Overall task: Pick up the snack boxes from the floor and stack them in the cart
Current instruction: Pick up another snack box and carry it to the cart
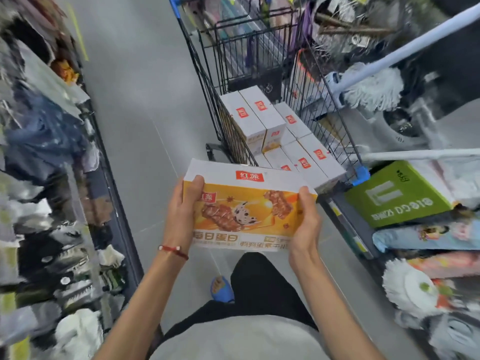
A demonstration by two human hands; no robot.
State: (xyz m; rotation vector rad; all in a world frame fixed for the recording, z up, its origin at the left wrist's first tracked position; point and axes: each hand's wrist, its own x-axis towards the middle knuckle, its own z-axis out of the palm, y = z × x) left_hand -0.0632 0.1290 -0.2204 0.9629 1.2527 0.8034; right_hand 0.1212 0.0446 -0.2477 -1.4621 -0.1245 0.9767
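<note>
Head view: I see the left hand (pixel 183 206) and the right hand (pixel 306 216) each curled round one short end of the snack box (pixel 246 203). The box is held level above the floor (pixel 135 100), just short of the cart (pixel 233 141). Inside the cart, the stacked boxes (pixel 259 115) fill the basket.

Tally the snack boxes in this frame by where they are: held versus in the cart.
Held snack box, gripped by left hand and right hand: 1
Snack boxes in the cart, red logo showing, inside the cart: 6 (any beneath are hidden)
Total: 7
</note>
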